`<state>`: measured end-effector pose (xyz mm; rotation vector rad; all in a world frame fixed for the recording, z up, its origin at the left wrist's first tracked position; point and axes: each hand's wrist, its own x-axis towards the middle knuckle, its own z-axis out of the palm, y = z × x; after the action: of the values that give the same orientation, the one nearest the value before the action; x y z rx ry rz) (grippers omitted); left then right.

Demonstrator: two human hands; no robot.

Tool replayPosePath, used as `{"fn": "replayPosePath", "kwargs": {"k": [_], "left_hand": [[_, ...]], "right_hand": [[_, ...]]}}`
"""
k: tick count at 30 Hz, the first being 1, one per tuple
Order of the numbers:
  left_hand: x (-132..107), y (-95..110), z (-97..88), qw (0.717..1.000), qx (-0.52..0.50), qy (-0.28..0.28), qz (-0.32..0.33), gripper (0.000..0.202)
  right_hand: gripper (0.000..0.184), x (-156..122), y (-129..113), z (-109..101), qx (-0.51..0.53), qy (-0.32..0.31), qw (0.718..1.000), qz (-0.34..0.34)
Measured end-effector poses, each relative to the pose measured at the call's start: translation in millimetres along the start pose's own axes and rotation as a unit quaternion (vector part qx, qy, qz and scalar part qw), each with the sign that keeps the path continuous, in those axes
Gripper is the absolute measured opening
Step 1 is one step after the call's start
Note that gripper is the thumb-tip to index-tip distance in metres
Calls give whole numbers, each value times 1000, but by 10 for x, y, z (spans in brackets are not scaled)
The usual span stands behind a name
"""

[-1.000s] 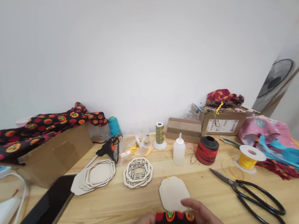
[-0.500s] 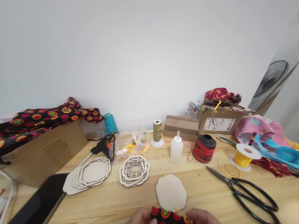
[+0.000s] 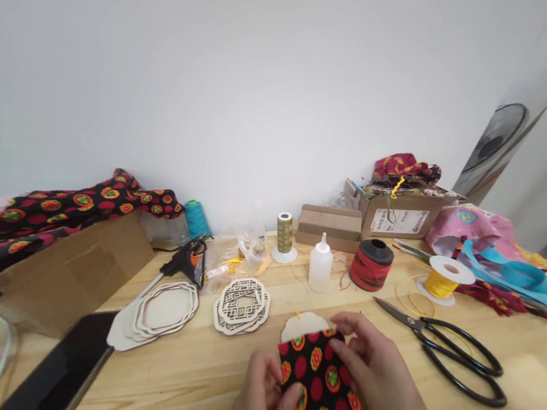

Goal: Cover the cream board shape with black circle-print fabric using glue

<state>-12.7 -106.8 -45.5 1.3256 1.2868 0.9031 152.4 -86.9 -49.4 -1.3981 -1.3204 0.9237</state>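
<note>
A piece of black fabric (image 3: 322, 383) with red dots and orange-green flower motifs is stretched between my two hands at the bottom middle. My left hand (image 3: 266, 397) pinches its left edge, thumb on the front. On the right side, near the top corner, my right hand (image 3: 378, 366) grips it with the thumb in front. Behind the fabric lies a pale wooden plaque (image 3: 302, 325) with scalloped corners; only its top part and a small yellow loop show, and the fabric hides the rest.
Large black-handled scissors (image 3: 448, 350) lie to the right, near a yellow cord spool (image 3: 442, 280). Behind stand a white glue bottle (image 3: 320, 266) and a red cord roll (image 3: 372, 266). Lattice cutouts (image 3: 241, 307), wooden frames (image 3: 166, 310), a glue gun (image 3: 185, 260) and a phone (image 3: 46, 389) are leftward.
Both hands have brought the fabric up and forward, so more of it shows and it now covers most of the wooden plaque. The view has shifted slightly.
</note>
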Motion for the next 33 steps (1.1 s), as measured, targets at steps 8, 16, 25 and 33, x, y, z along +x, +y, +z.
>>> {"fn": "replayPosePath", "kwargs": {"k": [8,16,25,33], "left_hand": [[270,165,-53,977,203,28,60,17],[340,137,-64,968,241,30,60,27],[344,50,-20,954,288,26,82,29],[295,-23,18,946,310,15,94,33]], "right_hand": [[28,562,-13,-38,-68,-90,989,-97],[30,576,78,-50,-53,-86,991,-82],[29,564,74,-87,-94,-82,986,-112],[31,524,105,-77,-96,-89,985,-111]]}}
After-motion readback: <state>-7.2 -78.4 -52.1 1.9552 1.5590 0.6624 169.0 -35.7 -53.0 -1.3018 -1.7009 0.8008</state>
